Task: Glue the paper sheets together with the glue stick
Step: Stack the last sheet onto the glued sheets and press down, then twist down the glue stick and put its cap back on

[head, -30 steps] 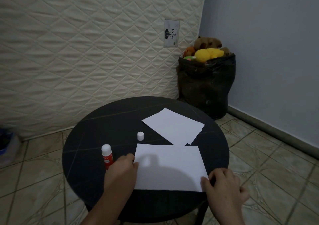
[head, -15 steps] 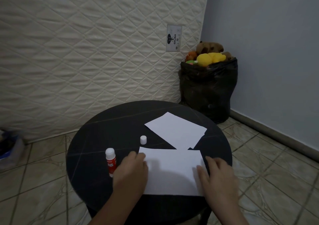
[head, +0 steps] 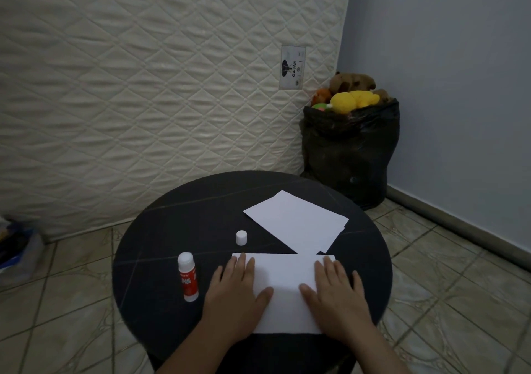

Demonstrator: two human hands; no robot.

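A white paper sheet (head: pixel 284 290) lies at the near side of the round black table (head: pixel 161 247). My left hand (head: pixel 235 296) presses flat on its left part with straight fingers. Flat on the sheet's right part lies my right hand (head: pixel 334 296), fingers spread. Further back, a stack of white sheets (head: pixel 296 221) lies at an angle. A red glue stick (head: pixel 188 277) with a white top stands upright left of my left hand. Its small white cap (head: pixel 241 237) stands apart behind the near sheet.
A quilted mattress (head: pixel 143 86) leans against the wall behind the table. A black bag (head: pixel 349 155) with stuffed toys stands in the right corner. Tiled floor surrounds the table, with blurred items at the far left (head: pixel 14 247).
Both hands moved from the sheet's near corners onto its surface and flattened out. The view shifted slightly; the glue stick and cap stayed put.
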